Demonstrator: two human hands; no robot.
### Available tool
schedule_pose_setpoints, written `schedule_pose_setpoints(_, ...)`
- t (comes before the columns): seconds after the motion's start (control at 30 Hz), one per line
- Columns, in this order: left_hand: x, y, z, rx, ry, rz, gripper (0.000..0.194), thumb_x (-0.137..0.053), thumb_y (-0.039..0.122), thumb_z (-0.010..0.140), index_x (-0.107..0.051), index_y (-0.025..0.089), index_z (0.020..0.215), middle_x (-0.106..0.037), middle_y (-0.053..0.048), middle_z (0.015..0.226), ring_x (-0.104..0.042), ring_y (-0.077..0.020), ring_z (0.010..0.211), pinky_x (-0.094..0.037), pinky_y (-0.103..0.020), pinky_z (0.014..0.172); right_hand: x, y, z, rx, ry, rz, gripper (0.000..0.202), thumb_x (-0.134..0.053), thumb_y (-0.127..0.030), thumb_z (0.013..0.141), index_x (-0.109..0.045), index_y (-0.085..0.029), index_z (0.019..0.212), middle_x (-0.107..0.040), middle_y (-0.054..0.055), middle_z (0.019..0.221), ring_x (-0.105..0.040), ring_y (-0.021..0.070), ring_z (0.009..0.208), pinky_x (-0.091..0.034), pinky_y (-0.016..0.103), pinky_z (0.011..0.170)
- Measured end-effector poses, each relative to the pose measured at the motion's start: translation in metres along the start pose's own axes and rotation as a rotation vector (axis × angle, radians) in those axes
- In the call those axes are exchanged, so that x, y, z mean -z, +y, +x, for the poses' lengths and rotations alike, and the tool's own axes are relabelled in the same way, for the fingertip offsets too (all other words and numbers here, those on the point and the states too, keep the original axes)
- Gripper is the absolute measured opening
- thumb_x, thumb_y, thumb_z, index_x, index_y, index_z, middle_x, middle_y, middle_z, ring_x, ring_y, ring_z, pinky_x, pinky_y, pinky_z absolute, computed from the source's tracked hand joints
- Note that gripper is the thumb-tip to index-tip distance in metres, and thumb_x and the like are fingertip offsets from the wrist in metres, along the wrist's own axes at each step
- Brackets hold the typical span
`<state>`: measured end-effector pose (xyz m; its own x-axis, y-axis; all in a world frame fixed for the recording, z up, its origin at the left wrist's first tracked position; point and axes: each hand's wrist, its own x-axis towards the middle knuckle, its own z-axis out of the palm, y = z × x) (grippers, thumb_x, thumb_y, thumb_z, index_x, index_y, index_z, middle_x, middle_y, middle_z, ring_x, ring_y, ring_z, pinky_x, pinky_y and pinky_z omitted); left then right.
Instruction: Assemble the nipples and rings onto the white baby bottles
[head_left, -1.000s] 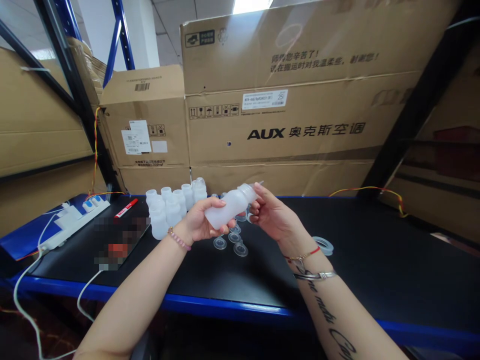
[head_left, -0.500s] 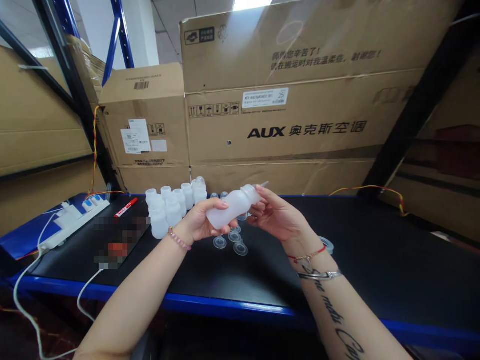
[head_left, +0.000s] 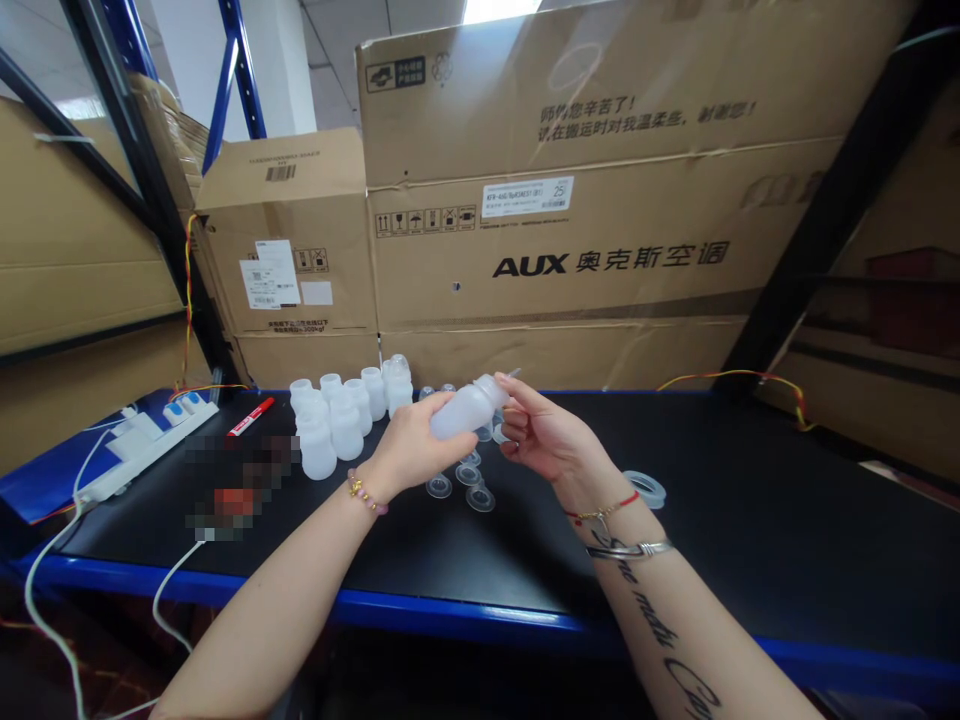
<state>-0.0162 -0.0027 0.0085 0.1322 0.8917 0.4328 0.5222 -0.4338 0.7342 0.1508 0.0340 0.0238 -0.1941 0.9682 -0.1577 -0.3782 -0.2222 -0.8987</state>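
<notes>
A translucent white bottle (head_left: 463, 410) lies tilted in my left hand (head_left: 420, 440), its neck toward the upper right. My right hand (head_left: 544, 425) is at the neck, with thumb and index finger pinched at the bottle's mouth; a thin clear tip pokes out above the fingers. What exactly these fingers grip is too small to make out. Several similar bottles (head_left: 318, 447) stand upright to the left of my hands. Clear round discs (head_left: 480, 498) lie on the black table below the bottle, some partly hidden by my hands.
Clear rings (head_left: 643, 489) lie beside my right wrist. At the left are a red marker (head_left: 251, 417), a blurred-out object (head_left: 240, 490) with a cable, and a white power strip (head_left: 154, 450). Large cardboard (head_left: 607, 300) stands along the back of the table (head_left: 750, 500).
My left hand has turned around the bottle, so its back now faces up and covers more of the bottle's base. The right hand has shifted slightly left with the bottle's neck.
</notes>
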Motion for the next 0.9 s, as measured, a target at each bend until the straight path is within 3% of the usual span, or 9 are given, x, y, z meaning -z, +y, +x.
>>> schedule_pose_setpoints(0.13, 0.000, -0.001, 0.003, 0.045, -0.075, -0.088, 0.036, -0.070, 0.039, 0.071, -0.065, 0.017, 0.100, -0.064, -0.003, 0.081, -0.055, -0.0147, 0.067, -0.042, -0.025, 0.058, -0.002, 0.004, 0.000, 0.020, 0.054, 0.000, 0.055, -0.082, -0.047, 0.058, -0.033, -0.022, 0.054, -0.022, -0.013, 0.041, -0.018, 0.0041, 0.040, -0.020, 0.020, 0.038)
schedule_pose_setpoints(0.27, 0.005, -0.001, 0.008, 0.217, -0.299, -0.499, 0.036, -0.070, 0.042, 0.073, -0.062, 0.013, 0.092, -0.065, -0.005, 0.077, -0.058, -0.0128, 0.059, -0.038, -0.022, 0.047, -0.005, 0.007, -0.002, 0.160, 0.145, -0.030, 0.056, -0.081, -0.057, 0.055, -0.037, -0.022, 0.055, -0.029, -0.010, 0.042, -0.024, 0.0052, 0.041, -0.022, 0.021, 0.037)
schedule_pose_setpoints(0.4, 0.010, 0.000, 0.011, 0.409, -0.411, -0.873, 0.034, -0.065, 0.037, 0.075, -0.062, 0.010, 0.096, -0.067, -0.009, 0.076, -0.059, -0.0121, 0.054, -0.034, -0.019, 0.039, -0.008, 0.008, -0.003, 0.159, 0.137, -0.073, 0.060, -0.075, -0.071, 0.052, -0.041, -0.021, 0.054, -0.037, -0.007, 0.045, -0.031, 0.0063, 0.042, -0.025, 0.023, 0.038)
schedule_pose_setpoints(0.5, 0.012, -0.001, 0.013, 0.552, -0.480, -1.005, 0.035, -0.060, 0.034, 0.078, -0.063, 0.006, 0.099, -0.066, -0.009, 0.071, -0.059, -0.0109, 0.051, -0.034, -0.016, 0.036, -0.007, 0.008, -0.003, 0.176, 0.134, -0.095, 0.060, -0.076, -0.070, 0.048, -0.044, -0.020, 0.052, -0.040, -0.006, 0.046, -0.033, 0.0061, 0.044, -0.026, 0.023, 0.040)
schedule_pose_setpoints(0.73, 0.013, -0.004, 0.015, 0.630, -0.537, -1.087, 0.041, -0.055, 0.037, 0.082, -0.063, 0.002, 0.102, -0.065, -0.009, 0.070, -0.059, -0.0097, 0.050, -0.035, -0.014, 0.035, -0.003, 0.007, -0.003, 0.188, 0.080, -0.106, 0.050, -0.081, -0.054, 0.052, -0.045, -0.021, 0.054, -0.035, -0.008, 0.044, -0.028, 0.0063, 0.044, -0.025, 0.025, 0.044)
schedule_pose_setpoints(0.9, 0.007, -0.002, 0.013, 0.530, -0.398, -0.951, 0.034, -0.063, 0.034, 0.076, -0.063, 0.009, 0.098, -0.067, -0.009, 0.073, -0.060, -0.0105, 0.052, -0.035, -0.015, 0.036, -0.006, 0.007, -0.003, 0.150, 0.119, -0.106, 0.051, -0.079, -0.052, 0.056, -0.038, -0.022, 0.053, -0.028, -0.010, 0.043, -0.023, 0.0067, 0.044, -0.023, 0.026, 0.043)
